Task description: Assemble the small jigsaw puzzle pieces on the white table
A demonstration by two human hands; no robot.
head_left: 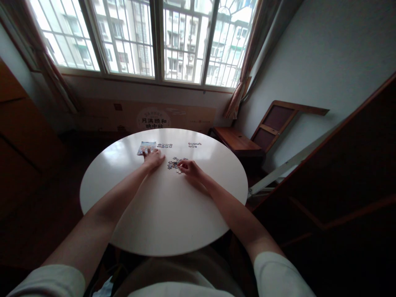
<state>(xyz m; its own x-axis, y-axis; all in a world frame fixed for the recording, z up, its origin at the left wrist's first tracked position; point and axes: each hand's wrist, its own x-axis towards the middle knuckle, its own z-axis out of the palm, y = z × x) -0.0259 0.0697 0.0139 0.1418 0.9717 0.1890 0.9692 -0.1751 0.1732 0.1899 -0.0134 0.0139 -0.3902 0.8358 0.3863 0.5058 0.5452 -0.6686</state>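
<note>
On the white round table [154, 222], my left hand [154, 157] lies with its fingers apart at the lower edge of a small colourful picture sheet [144, 147]. My right hand [190, 167] is at the right side of a loose heap of jigsaw puzzle pieces [173, 163]. Its thumb and forefinger are pinched together on a puzzle piece [179, 166], which is small and partly hidden by the fingers. Beyond my hands, one group of puzzle pieces [164, 145] is laid out beside the sheet, and another group [194, 144] lies farther right.
A barred window [182, 45] runs behind the table, above a printed cardboard panel [198, 115]. Past the table's right edge stand a wooden bench [236, 138] and a leaning wooden frame [275, 119]. A dark wooden panel [340, 173] slants up at the right.
</note>
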